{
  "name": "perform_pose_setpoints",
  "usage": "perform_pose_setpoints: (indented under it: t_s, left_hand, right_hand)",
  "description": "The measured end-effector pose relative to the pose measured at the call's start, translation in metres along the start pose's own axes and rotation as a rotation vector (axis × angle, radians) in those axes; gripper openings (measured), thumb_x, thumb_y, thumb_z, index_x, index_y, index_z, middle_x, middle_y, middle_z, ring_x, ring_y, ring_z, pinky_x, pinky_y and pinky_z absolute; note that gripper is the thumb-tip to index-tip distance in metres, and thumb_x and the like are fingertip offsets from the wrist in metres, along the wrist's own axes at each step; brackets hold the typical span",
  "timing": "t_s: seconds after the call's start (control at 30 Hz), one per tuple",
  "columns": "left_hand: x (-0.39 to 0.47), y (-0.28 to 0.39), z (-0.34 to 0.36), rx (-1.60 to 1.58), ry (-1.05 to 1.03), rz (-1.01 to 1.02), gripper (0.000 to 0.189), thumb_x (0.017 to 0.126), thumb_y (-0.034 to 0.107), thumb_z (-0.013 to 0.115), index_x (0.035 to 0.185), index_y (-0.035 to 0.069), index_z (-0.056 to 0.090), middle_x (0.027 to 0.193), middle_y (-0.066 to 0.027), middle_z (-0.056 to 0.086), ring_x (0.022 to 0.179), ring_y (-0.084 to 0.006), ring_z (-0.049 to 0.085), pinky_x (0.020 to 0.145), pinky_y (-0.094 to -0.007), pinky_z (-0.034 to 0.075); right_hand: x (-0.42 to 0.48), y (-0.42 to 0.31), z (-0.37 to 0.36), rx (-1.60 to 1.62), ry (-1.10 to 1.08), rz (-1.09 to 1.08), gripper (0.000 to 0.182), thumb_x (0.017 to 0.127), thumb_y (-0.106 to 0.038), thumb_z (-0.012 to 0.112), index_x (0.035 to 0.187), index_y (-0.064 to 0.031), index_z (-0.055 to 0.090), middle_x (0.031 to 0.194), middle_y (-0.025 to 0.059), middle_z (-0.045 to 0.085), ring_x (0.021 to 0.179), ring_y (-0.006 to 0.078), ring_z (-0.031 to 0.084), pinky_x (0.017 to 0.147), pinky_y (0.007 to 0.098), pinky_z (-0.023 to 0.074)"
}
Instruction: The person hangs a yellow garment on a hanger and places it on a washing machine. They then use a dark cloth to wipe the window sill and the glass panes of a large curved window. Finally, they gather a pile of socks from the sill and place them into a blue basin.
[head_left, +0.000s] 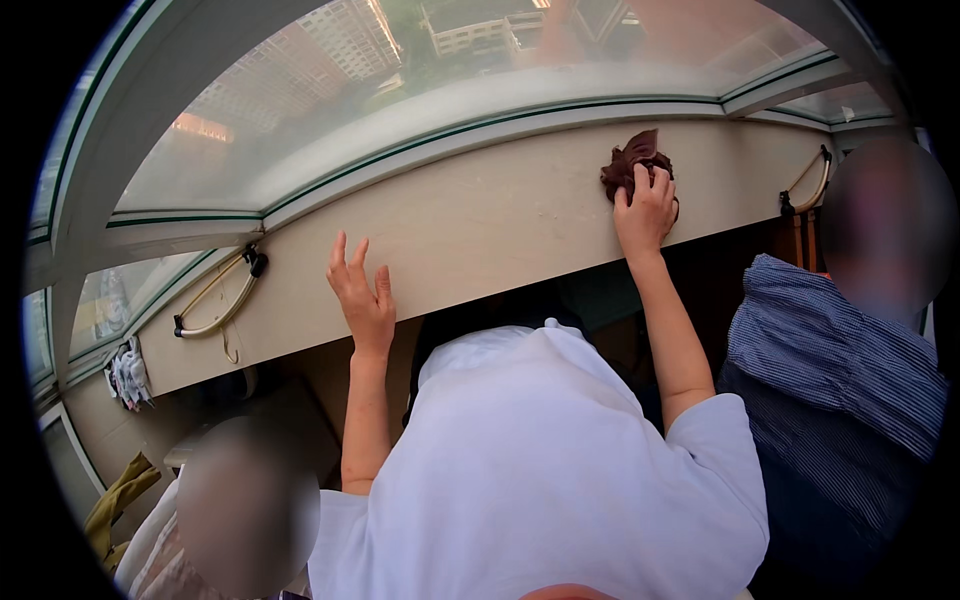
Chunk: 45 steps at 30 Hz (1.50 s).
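Observation:
A crumpled dark maroon cloth (621, 171) is under my right hand (649, 206), whose fingers are bent over it. The cloth rests on the pale beige surface (480, 217) below the window, towards its right part, and one corner sticks up. My left hand (364, 300) is at the near edge of the same surface, left of the middle. Its fingers are spread with nothing in them. Whether its palm touches the surface I cannot tell.
Wide window panes (450, 97) in a pale frame stand beyond the surface. Curved gold-coloured bars with black ends are at the left (225, 307) and right (817, 187). A bunched grey cloth (131, 375) hangs far left. A blue striped garment (840, 360) is at the right.

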<state>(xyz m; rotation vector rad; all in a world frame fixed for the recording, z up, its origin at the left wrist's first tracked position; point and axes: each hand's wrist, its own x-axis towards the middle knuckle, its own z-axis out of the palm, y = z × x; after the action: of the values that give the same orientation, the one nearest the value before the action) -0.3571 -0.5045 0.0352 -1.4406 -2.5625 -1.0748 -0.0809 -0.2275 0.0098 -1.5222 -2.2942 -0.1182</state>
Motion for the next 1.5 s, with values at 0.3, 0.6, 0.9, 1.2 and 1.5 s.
perform_pose_setpoints:
  t_s: [0.3, 0.6, 0.9, 1.2, 1.5]
  left_hand:
    - [-0.014, -0.008, -0.03, -0.068, 0.08, -0.033, 0.037, 0.103, 0.024, 0.049, 0.133, 0.002, 0.053, 0.146, -0.0158, 0.043, 0.131, -0.0338, 0.042, 0.109, -0.0439, 0.033]
    - [-0.015, -0.05, -0.068, 0.127, 0.257, -0.043, 0.041, 0.095, 0.019, 0.06, 0.133, 0.004, 0.051, 0.143, -0.0149, 0.045, 0.127, -0.035, 0.044, 0.107, -0.0439, 0.036]
    - [-0.017, -0.244, -0.137, 0.698, 0.208, -0.291, 0.04, 0.083, 0.01, 0.071, 0.12, 0.007, 0.058, 0.121, -0.0119, 0.057, 0.115, -0.0332, 0.051, 0.101, -0.0442, 0.04]
    - [-0.022, -0.157, -0.164, 0.469, 0.134, -0.119, 0.009, 0.083, 0.004, 0.065, 0.089, 0.008, 0.059, 0.087, -0.0067, 0.058, 0.087, -0.0271, 0.059, 0.076, -0.0395, 0.048]
    - [-0.013, 0.04, -0.177, 0.468, -0.307, 0.089, 0.017, 0.08, 0.006, 0.067, 0.094, 0.007, 0.057, 0.088, -0.0073, 0.053, 0.085, -0.0257, 0.057, 0.072, -0.0382, 0.047]
  right_hand:
    - [-0.077, -0.237, -0.006, 0.859, -0.459, -1.159, 0.038, 0.067, -0.016, 0.078, 0.102, -0.0176, 0.064, 0.104, 0.0034, 0.056, 0.093, 0.0205, 0.056, 0.064, 0.0342, 0.0427]
    - [0.067, -0.121, -0.016, 0.757, 0.289, -0.119, 0.033, 0.085, -0.005, 0.067, 0.116, -0.0005, 0.059, 0.114, 0.013, 0.056, 0.106, 0.0302, 0.057, 0.094, 0.0399, 0.0471]
    - [-0.03, -0.232, 0.002, 0.717, -0.328, -0.732, 0.054, 0.067, -0.005, 0.075, 0.119, -0.0181, 0.063, 0.12, 0.0089, 0.053, 0.111, 0.0293, 0.052, 0.087, 0.0397, 0.0458]
    - [-0.034, -0.265, -0.02, 0.859, -0.63, -0.786, 0.064, 0.068, -0.009, 0.073, 0.13, -0.016, 0.058, 0.133, 0.0137, 0.05, 0.125, 0.0352, 0.046, 0.105, 0.0486, 0.0377]
    - [-0.026, -0.262, -0.121, 0.687, -0.136, -1.268, 0.047, 0.067, -0.014, 0.076, 0.112, -0.0132, 0.064, 0.134, 0.0087, 0.056, 0.12, 0.0252, 0.053, 0.11, 0.0509, 0.0328]
